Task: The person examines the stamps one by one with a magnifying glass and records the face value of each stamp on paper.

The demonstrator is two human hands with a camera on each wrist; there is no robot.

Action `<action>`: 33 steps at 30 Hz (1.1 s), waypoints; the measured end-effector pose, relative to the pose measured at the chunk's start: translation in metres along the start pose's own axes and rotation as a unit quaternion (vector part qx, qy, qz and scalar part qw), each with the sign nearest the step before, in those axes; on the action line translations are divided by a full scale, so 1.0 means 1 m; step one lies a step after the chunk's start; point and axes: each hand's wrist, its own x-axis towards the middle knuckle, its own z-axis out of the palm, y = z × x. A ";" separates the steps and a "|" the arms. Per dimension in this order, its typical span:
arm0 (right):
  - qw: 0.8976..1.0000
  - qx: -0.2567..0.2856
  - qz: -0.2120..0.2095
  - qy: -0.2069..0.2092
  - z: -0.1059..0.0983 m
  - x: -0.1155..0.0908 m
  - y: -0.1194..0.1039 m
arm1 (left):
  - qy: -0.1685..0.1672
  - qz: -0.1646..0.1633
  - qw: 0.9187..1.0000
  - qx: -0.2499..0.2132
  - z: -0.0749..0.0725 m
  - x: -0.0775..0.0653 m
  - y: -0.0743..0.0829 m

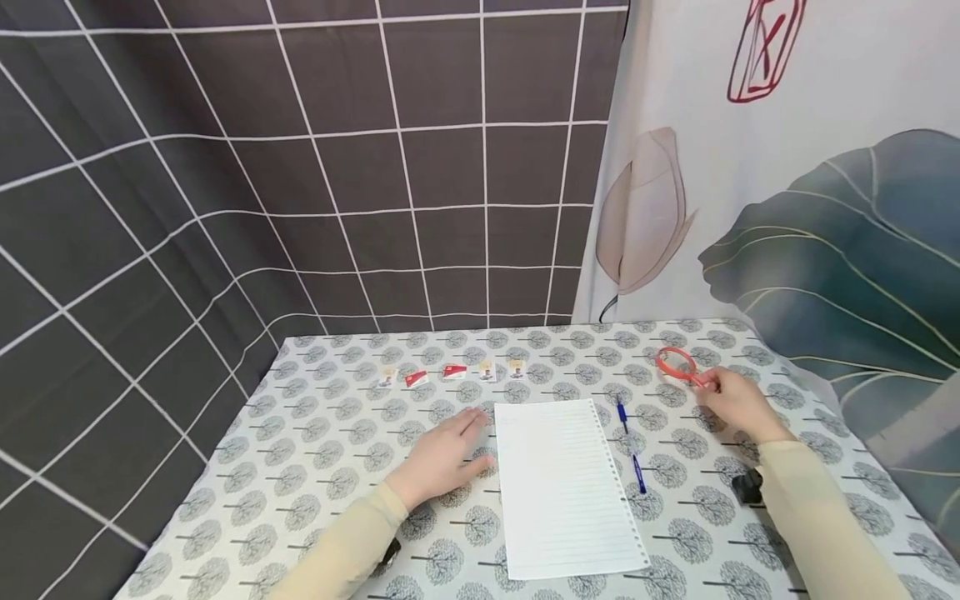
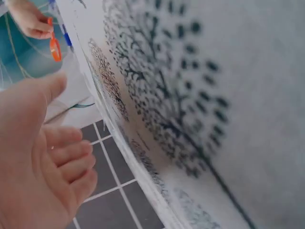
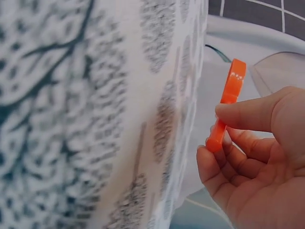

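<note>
My right hand (image 1: 738,406), at the right side of the table, pinches the handle of an orange-red magnifying glass (image 1: 679,376) between thumb and fingers. In the right wrist view, the magnifying glass (image 3: 232,82) appears nearly edge-on, and its handle end rests among the curled fingers. The left hand (image 1: 441,460) lies palm down beside the left edge of a lined sheet of paper (image 1: 558,492), with its fingers extended and nothing in its grasp. Seen from the left wrist, that hand (image 2: 45,167) has its thumb spread from the fingers.
Two blue pens, one farther back (image 1: 622,416) and one nearer (image 1: 639,476), lie right of the paper. Several small cards form a row toward the back, including a red-and-white card (image 1: 416,379) and a yellowish card (image 1: 516,368). A tree-patterned cloth (image 1: 330,454) covers the table.
</note>
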 end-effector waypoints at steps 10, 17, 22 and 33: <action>0.998 -0.002 -0.036 0.046 -0.002 0.008 -0.027 | 0.043 -0.038 0.998 -0.017 -0.023 0.000 -0.038; 0.998 0.025 -0.046 0.047 -0.001 0.016 -0.059 | 0.062 -0.087 0.994 -0.033 -0.037 -0.006 -0.070; 0.996 0.039 -0.057 0.053 0.002 0.024 -0.084 | 0.075 -0.103 0.991 -0.039 -0.040 -0.013 -0.091; 0.991 0.091 -0.091 0.040 0.029 0.046 -0.139 | 0.061 -0.130 0.988 -0.055 -0.045 -0.017 -0.115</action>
